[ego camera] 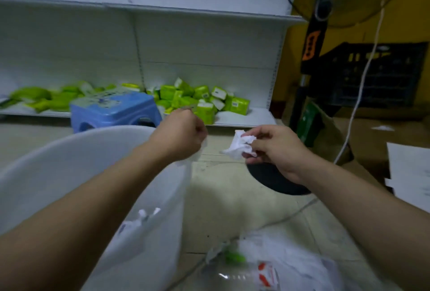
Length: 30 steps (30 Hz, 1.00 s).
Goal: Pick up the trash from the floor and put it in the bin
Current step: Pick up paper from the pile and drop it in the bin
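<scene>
- Two bare forearms reach in from the bottom edge; between them, low on the floor point(232, 197), lies a blurred heap of litter point(267, 265): clear plastic wrap, white paper, a green scrap and a red-and-white packet
- Left of that heap stands the bin point(58, 162), a large white pail with a thin clear liner; small white scraps point(144, 216) show through its near wall
- left hand point(183, 134) is above the bin's right rim, curled into a fist, its fingers pinching the liner's edge point(197, 155)
- right hand point(277, 148) hangs over the floor just right of the bin, its fingers closed on a crumpled white tissue point(239, 146), which is in the air and not yet over the bin
- blue plastic stool point(114, 111) stands behind the bin by the white shelf point(232, 118), whose lowest board carries scattered green packs point(204, 99)
- black fan base point(277, 181) rests on the floor beneath the right hand, its pole point(304, 85) rising by the shelf's right end; a black crate point(377, 74) sits farther right
</scene>
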Motion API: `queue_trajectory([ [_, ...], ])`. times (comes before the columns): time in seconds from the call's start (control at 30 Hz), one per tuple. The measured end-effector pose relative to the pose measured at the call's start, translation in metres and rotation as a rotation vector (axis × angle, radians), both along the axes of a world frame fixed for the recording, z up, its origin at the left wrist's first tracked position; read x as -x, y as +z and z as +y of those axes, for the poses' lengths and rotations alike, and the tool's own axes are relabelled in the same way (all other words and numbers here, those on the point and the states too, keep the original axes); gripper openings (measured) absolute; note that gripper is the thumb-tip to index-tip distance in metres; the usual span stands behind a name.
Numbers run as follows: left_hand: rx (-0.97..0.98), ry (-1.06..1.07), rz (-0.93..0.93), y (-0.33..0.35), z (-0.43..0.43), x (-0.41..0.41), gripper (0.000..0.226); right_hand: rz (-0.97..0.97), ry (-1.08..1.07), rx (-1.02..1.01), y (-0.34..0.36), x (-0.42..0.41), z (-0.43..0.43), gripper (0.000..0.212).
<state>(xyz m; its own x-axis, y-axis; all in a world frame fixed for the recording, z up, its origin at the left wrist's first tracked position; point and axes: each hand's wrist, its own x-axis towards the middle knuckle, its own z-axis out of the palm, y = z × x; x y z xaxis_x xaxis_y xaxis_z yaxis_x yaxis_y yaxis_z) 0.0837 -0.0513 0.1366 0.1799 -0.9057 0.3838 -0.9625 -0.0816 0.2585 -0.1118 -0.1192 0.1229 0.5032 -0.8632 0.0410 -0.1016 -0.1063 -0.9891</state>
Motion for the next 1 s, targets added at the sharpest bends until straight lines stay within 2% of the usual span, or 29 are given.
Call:
queue_trajectory([
  [0.07,-0.027,0.049,0.024,0.001,0.025,-0.043,0.030,0.036,0.086,0.033,0.003,-0.049,0.018,0.022],
  [0.13,-0.045,0.095,0.070,-0.004,0.051,-0.079,0.042,0.135,0.103,0.176,-0.005,-0.095,0.035,0.019],
  [0.2,-0.065,0.153,0.129,-0.015,0.071,-0.107,0.043,0.270,0.129,0.311,-0.017,-0.128,0.049,0.012],
  [0.27,-0.176,0.199,0.122,-0.031,0.084,-0.122,0.043,0.504,0.236,0.387,-0.030,-0.147,0.058,0.030],
  [0.33,-0.299,0.196,0.050,-0.047,0.087,-0.123,0.050,0.754,0.260,0.548,-0.038,-0.150,0.061,0.046],
  [0.43,-0.250,0.061,0.023,-0.052,0.077,-0.100,0.055,0.867,0.149,0.791,-0.031,-0.128,0.057,0.056],
  [0.5,-0.171,-0.038,0.036,-0.051,0.064,-0.068,0.054,0.917,0.104,0.837,-0.024,-0.099,0.048,0.062],
  [0.63,-0.140,-0.194,0.069,-0.065,0.036,0.022,0.059,1.135,0.031,0.827,-0.030,-0.017,0.022,0.072],
  [0.73,-0.233,-0.329,-0.013,-0.088,0.018,0.083,0.060,1.215,0.021,0.685,-0.059,0.047,0.011,0.076],
  [0.8,-0.328,-0.332,-0.039,-0.112,0.008,0.110,0.061,1.196,0.026,0.554,-0.090,0.084,0.009,0.076],
  [0.9,-0.509,-0.312,-0.079,-0.161,-0.005,0.131,0.059,1.129,0.074,0.442,-0.151,0.119,0.013,0.065],
  [1.0,-0.724,-0.296,-0.121,-0.217,-0.003,0.143,0.061,1.171,0.080,0.428,-0.208,0.140,0.016,0.046],
])
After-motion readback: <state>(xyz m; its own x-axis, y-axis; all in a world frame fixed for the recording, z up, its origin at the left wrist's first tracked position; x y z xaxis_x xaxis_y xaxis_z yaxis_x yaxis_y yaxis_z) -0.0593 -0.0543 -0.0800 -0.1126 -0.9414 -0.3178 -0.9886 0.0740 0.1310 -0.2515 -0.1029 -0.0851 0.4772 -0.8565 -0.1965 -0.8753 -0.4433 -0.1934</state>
